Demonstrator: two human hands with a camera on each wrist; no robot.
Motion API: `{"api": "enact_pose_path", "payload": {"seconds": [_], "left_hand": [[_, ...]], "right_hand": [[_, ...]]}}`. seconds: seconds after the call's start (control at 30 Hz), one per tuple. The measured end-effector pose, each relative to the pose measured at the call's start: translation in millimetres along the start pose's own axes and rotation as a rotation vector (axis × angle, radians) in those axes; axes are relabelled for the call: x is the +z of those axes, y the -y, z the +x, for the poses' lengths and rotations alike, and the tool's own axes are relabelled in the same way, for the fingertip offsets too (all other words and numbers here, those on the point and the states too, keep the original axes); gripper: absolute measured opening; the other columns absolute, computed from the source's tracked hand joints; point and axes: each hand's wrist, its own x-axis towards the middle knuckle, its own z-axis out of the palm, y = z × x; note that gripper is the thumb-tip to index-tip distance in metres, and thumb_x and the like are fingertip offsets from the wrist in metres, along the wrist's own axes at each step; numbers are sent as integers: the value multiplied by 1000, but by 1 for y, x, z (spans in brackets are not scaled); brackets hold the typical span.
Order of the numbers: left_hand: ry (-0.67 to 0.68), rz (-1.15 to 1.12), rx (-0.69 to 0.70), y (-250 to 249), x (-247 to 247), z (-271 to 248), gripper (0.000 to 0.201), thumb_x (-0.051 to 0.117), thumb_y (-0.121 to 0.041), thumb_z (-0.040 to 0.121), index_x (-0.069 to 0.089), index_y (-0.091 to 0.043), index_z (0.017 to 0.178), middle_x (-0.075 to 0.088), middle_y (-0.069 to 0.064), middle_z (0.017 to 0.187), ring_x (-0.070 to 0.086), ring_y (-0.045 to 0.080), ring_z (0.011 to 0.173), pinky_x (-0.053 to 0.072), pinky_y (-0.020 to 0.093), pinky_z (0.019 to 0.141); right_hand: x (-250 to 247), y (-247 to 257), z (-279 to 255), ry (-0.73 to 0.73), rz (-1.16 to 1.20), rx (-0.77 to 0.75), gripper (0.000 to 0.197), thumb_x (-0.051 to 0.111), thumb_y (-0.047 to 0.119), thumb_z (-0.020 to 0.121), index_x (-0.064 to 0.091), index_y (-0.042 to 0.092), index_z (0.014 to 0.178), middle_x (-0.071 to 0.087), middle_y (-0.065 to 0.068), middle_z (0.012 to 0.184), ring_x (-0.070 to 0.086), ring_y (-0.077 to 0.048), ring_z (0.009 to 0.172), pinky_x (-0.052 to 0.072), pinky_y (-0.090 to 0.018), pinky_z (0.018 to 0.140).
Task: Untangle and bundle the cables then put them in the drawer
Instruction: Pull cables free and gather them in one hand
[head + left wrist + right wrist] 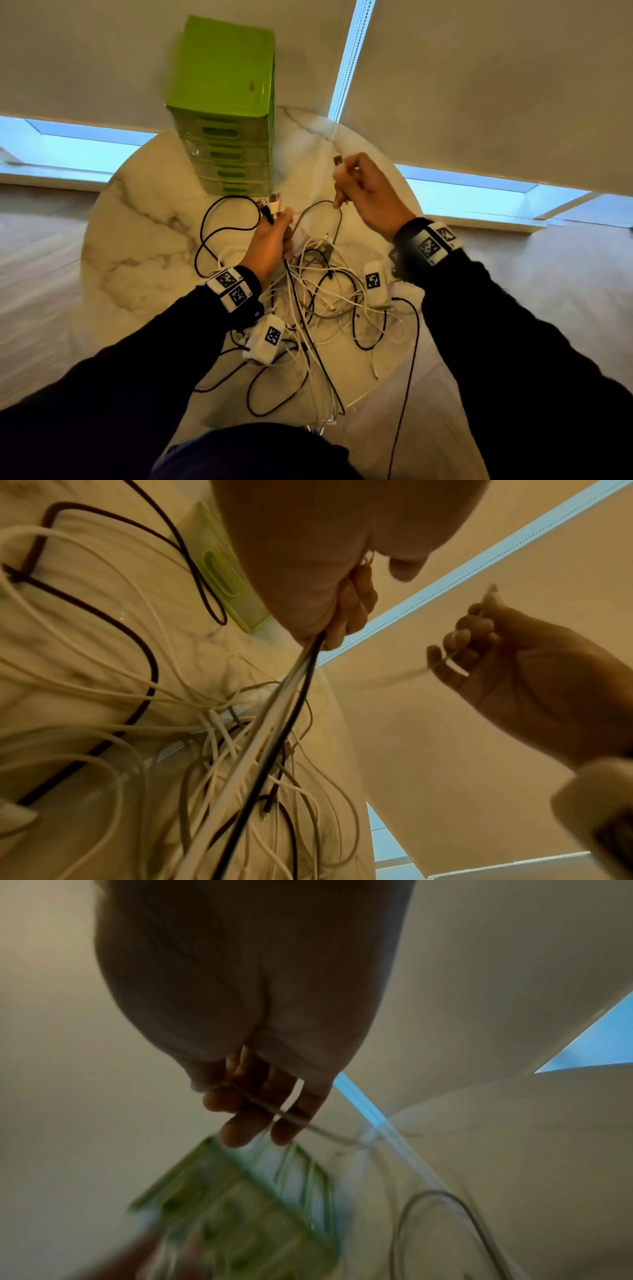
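Note:
A tangle of white, grey and black cables (322,308) lies on the round marble table (137,240). My left hand (274,236) grips several cable ends, their plugs (272,202) sticking out above the fist; in the left wrist view the held strands (274,723) run taut down into the tangle (222,737). My right hand (363,192) is raised to the right and holds a grey cable (337,219), with its USB plug (337,159) poking up. The right wrist view shows that cable (291,1118) crossing the curled fingers (240,1131). A green drawer unit (226,113) stands behind, its drawers closed.
Cable loops hang over the table's near edge (376,387). Roller blinds (479,85) and low windows (68,147) are behind the table. Wood floor (41,291) surrounds it. Bare marble lies left of the tangle.

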Motion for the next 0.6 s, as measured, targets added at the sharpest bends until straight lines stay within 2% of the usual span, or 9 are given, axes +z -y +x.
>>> {"api": "enact_pose_path", "payload": {"seconds": [0.07, 0.13, 0.2, 0.27, 0.37, 0.4, 0.43, 0.5, 0.6], "left_hand": [[21, -19, 33, -3, -5, -9, 34, 55, -50, 95, 49, -18, 98, 29, -11, 59, 26, 7, 49, 25, 23, 49], [81, 18, 93, -6, -11, -17, 35, 56, -52, 90, 51, -19, 100, 35, -12, 59, 32, 5, 49, 28, 22, 49], [147, 82, 144, -5, -20, -25, 24, 59, -48, 91, 56, -25, 98, 42, -10, 64, 36, 6, 54, 29, 25, 54], [184, 140, 150, -4, -30, -33, 19, 60, -43, 96, 61, -29, 110, 44, -4, 70, 38, 8, 59, 29, 26, 56], [189, 200, 134, -1, -38, -41, 37, 55, -38, 102, 58, -12, 128, 51, -3, 73, 44, 12, 64, 35, 29, 60], [183, 202, 123, -1, -40, -43, 41, 54, -40, 102, 56, -12, 132, 53, -2, 76, 45, 15, 67, 36, 30, 62], [164, 189, 129, -2, -41, -44, 34, 53, -39, 103, 58, -15, 126, 51, -3, 75, 44, 15, 66, 36, 29, 61], [108, 130, 137, -6, -44, -46, 15, 48, -29, 106, 58, -18, 101, 42, -9, 64, 35, 8, 55, 27, 26, 56], [71, -49, 83, -12, -45, -48, 17, 47, -20, 105, 48, -20, 88, 33, -12, 58, 27, 6, 50, 20, 26, 55]], "right_hand": [[27, -12, -25, 156, -196, 10, 12, 53, 21, 103, 45, 15, 99, 55, 1, 66, 55, -16, 59, 49, -32, 63], [51, -24, -48, 237, -284, 29, 15, 58, 26, 101, 46, 17, 101, 57, 3, 61, 52, -12, 53, 47, -35, 58], [70, -30, -64, 226, -251, 40, 18, 60, 25, 100, 44, 19, 102, 59, 3, 60, 52, -10, 50, 46, -34, 55], [83, -27, -74, 169, -189, 46, 19, 60, 25, 99, 42, 21, 101, 62, 3, 62, 54, -11, 52, 47, -34, 55], [96, -21, -82, 131, -82, 54, 20, 59, 20, 100, 41, 14, 104, 64, 2, 66, 56, -9, 55, 48, -34, 54], [98, -19, -86, 138, -63, 67, 19, 57, 20, 101, 41, 12, 105, 64, 0, 68, 56, -9, 55, 47, -32, 54], [100, -18, -88, 156, -58, 88, 18, 54, 23, 103, 42, 11, 106, 64, -3, 69, 56, -10, 54, 47, -31, 54], [101, -19, -95, 217, -110, 109, 18, 45, 29, 107, 46, 11, 102, 61, -7, 68, 53, -11, 52, 45, -31, 55], [101, -21, -107, 231, -247, 87, 25, 39, 31, 108, 52, 12, 99, 56, -15, 76, 48, -11, 61, 46, -38, 62]]}}
